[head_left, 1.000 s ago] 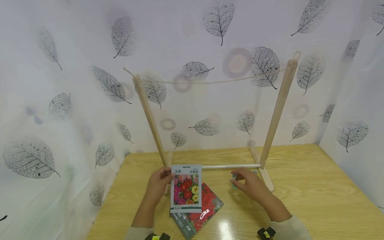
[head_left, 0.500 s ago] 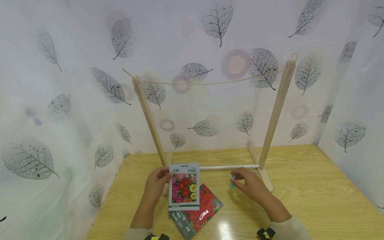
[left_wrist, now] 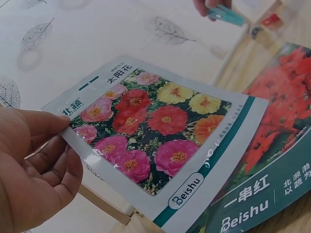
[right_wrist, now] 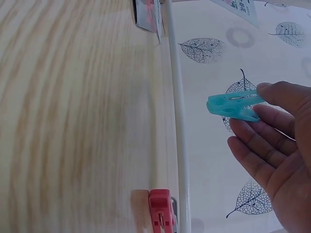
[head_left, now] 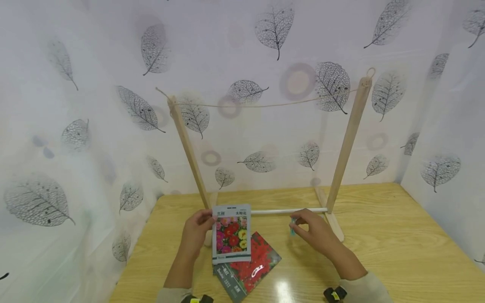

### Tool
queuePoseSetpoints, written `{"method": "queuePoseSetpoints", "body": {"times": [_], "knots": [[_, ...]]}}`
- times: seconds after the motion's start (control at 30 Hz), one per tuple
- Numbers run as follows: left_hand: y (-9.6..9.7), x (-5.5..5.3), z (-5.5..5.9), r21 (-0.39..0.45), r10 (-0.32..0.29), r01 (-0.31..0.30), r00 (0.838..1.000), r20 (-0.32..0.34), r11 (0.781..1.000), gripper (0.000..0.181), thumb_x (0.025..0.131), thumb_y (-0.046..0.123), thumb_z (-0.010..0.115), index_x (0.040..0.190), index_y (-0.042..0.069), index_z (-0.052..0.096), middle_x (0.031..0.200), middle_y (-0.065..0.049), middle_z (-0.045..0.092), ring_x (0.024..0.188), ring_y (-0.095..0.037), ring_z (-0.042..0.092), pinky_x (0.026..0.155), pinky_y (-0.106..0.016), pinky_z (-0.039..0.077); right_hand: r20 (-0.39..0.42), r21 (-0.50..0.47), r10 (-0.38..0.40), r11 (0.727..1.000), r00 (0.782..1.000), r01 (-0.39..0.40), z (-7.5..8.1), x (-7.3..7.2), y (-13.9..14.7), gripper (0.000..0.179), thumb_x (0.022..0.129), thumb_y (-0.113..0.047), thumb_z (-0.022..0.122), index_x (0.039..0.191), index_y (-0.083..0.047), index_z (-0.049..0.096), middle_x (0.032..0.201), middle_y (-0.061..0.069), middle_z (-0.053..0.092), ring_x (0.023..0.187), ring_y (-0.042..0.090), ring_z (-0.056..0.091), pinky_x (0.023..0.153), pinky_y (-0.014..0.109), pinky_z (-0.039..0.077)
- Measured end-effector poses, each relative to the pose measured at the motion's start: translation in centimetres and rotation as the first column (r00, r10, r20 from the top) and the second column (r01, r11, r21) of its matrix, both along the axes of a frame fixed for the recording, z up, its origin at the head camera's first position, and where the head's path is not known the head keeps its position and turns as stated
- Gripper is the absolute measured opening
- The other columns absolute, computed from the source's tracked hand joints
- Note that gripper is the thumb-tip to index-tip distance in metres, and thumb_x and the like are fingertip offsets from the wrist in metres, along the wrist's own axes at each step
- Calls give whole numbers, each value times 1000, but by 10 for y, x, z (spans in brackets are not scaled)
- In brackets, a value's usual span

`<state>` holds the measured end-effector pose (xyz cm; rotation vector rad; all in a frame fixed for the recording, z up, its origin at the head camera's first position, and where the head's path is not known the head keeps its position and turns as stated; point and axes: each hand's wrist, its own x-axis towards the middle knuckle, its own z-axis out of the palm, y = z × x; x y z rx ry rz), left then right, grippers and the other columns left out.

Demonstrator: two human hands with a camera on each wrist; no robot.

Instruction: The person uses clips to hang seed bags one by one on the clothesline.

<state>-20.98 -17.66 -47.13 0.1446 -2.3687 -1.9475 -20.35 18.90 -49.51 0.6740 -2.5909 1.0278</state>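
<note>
My left hand (head_left: pixel 195 231) pinches the upper left edge of a seed packet (head_left: pixel 232 233) with pink, red and yellow flowers, thumb in front. The packet is held up over the table, face towards me. Behind and below it lies a second seed packet (head_left: pixel 257 263) with red flowers, partly covered by the first. In the right wrist view, a teal clothespin (right_wrist: pixel 233 104) is pinched by its handle ends between the thumb and fingers of my right hand (right_wrist: pixel 286 141). This hand (head_left: pixel 314 231) is held near the right end of the white rod.
A wooden stand has a left post (head_left: pixel 187 151), a right post (head_left: pixel 349 143) and a string (head_left: pixel 261 106) tied between their tops. A white rod (head_left: pixel 284 211) joins its feet on the table (head_left: pixel 386 244). A red clothespin (right_wrist: pixel 160 208) lies beside the rod. Leaf-patterned sheeting (head_left: pixel 265 134) hangs behind.
The packet in my left hand has risen slightly and shifted a little to the left. My right hand keeps its pinch on the teal clothespin and has barely moved.
</note>
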Motion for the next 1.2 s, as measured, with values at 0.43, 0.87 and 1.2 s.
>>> {"method": "queuePoseSetpoints", "body": {"times": [0.43,0.87,1.2], "knots": [[-4,0,0,25,44,-45,999,27,999,29,95,20,69,120,5,67,110,-9,71,95,-14,64,87,-25,53,-64,-15,15,1000,998,-16,7,0,-1,28,91,-14,75,117,-9,66,105,-1,68,91,11,70,85,37,60],[-6,0,-2,62,97,-100,994,52,993,28,96,18,69,120,3,66,106,-4,71,92,-12,64,83,-23,54,-26,-2,-13,1000,1000,13,14,1,4,28,94,-18,73,119,-8,66,107,-3,67,94,10,69,84,43,59],[-6,1,6,105,86,-87,996,12,991,28,97,19,68,120,2,65,105,-3,71,92,-11,64,83,-22,55,-19,-13,-6,1000,1000,6,26,0,3,29,94,-19,72,121,-10,67,109,0,68,96,16,69,73,30,58]]}}
